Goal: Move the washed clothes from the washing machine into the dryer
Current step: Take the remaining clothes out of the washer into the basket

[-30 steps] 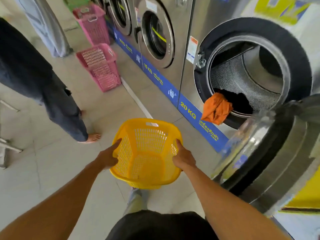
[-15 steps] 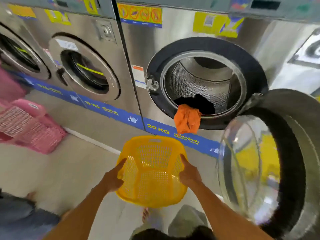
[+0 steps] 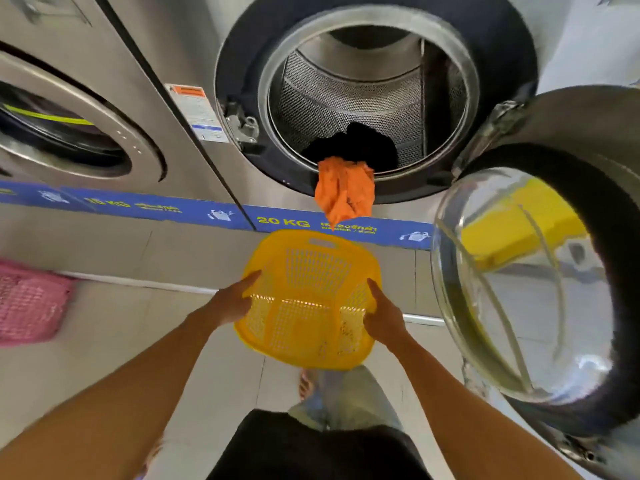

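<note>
The washing machine (image 3: 367, 32) stands straight ahead with its round door (image 3: 540, 271) swung open to the right. An orange cloth (image 3: 344, 192) hangs over the drum's lower lip, and dark clothes (image 3: 356, 143) lie inside behind it. I hold an empty yellow basket (image 3: 311, 271) low in front of the opening, just below the orange cloth. My left hand (image 3: 232, 301) grips its left rim and my right hand (image 3: 382, 315) grips its right rim.
A second machine with a shut door (image 3: 69, 119) stands to the left. A pink basket (image 3: 27, 303) sits on the tiled floor at the far left. The open door crowds the right side. My leg and bare foot (image 3: 306, 384) show below the yellow basket.
I have turned toward and come closer to the open machine, carrying the yellow basket in both hands. It now sits directly under the orange cloth. The other person is out of view.
</note>
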`<state>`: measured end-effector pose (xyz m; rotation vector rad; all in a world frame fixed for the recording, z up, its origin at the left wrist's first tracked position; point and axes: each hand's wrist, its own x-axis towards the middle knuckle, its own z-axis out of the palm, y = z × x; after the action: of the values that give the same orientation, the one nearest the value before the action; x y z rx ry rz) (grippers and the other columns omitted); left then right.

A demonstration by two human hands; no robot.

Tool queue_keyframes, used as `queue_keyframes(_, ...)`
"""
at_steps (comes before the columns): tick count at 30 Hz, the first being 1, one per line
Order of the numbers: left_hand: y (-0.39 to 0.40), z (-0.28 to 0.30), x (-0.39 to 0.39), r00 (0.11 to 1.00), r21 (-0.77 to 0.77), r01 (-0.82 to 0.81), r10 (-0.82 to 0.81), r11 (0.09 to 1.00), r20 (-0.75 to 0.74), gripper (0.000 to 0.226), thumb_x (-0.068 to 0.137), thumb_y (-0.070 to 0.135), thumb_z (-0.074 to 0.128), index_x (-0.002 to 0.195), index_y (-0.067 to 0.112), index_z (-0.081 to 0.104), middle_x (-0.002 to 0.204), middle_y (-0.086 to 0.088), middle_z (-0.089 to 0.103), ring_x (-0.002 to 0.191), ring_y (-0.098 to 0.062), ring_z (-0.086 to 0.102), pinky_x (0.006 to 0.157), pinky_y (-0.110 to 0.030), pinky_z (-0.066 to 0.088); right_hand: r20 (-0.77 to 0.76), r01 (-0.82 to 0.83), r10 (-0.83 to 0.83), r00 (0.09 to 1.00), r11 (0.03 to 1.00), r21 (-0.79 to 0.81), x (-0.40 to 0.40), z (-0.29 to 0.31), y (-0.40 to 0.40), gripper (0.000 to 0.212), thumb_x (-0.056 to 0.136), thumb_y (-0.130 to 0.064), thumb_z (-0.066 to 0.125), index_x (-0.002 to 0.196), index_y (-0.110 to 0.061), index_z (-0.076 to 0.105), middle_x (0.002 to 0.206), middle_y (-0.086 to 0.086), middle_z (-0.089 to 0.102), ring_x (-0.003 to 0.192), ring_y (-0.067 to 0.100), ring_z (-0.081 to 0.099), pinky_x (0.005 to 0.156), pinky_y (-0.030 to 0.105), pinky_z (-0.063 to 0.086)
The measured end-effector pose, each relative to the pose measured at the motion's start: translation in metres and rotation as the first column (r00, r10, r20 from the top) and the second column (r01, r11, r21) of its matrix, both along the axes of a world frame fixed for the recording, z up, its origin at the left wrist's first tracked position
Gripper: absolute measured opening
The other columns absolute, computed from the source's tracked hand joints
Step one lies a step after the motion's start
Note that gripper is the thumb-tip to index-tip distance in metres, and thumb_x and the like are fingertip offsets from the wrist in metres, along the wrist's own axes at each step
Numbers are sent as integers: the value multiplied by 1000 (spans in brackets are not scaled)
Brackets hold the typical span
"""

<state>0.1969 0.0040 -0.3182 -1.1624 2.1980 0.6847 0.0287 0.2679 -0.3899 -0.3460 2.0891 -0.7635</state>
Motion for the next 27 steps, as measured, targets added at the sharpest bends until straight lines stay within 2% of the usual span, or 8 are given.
queue_keyframes(3,-23,-19,-27,1000,60,2,-3,998,12,72,90,10,47,143,55,26,145,-8,51,98,-32,66,81,-38,55,-12,-6,6,1000,1000,25,-20,-23,-12,85,85,-5,55,155,-40,20,131,20,62,111,42,62,88,40,50)
queue_keyframes(6,-38,-63,-46,999,56,12,-14,998,32,71,90,15,49,145,55,26,141,-9,54,100,-32,66,85,-38,54,7,-15,15,1000,996,90,-40,-63,-24,88,84,-4,56,154,-44,21,129,21,62,111,42,61,87,39,50)
queue_keyframes(11,-53,-172,-59,994,92,65,-73,994,84,75,93,20,51,150,50,11,153,-10,41,125,-35,54,94,-31,45,-11,-96,99,995,983,155,-76,-153,-46,88,84,-7,56,154,-44,18,136,18,59,117,41,59,92,36,48)
queue_keyframes(14,-61,-228,-68,998,68,12,-17,998,65,78,93,20,48,148,53,6,145,-21,48,99,-34,62,78,-29,42,-57,-153,165,985,972,179,-103,-197,-62,88,85,-9,58,155,-45,16,141,12,57,121,38,57,96,34,45)
queue_keyframes(16,-64,-252,-78,999,44,-12,10,999,39,77,93,22,46,147,56,3,133,-26,57,80,-28,55,73,-30,41,-90,-181,199,976,967,178,-121,-218,-71,88,87,-11,59,155,-44,14,144,10,55,122,37,57,96,34,45)
queue_keyframes(20,-72,-282,-101,1000,10,17,-17,1000,25,73,98,26,42,148,54,-2,116,-33,60,72,-34,56,69,-35,42,-126,-217,241,962,960,176,-148,-250,-87,85,89,-14,62,155,-42,16,147,9,52,126,38,55,99,36,44)
queue_keyframes(24,-85,-293,-117,998,-63,42,-45,997,-43,75,96,16,43,152,47,4,123,-35,57,100,-47,60,83,-42,45,-110,-184,205,973,968,173,-159,-263,-102,82,88,-10,61,154,-40,23,151,5,47,130,33,52,102,34,43)
queue_keyframes(27,-90,-293,-122,998,-17,56,-56,998,-7,76,95,13,45,153,45,7,140,-30,49,115,-49,55,92,-43,45,-94,-215,238,967,955,205,-162,-259,-109,83,87,-7,60,154,-39,24,150,8,48,128,33,53,100,35,45)
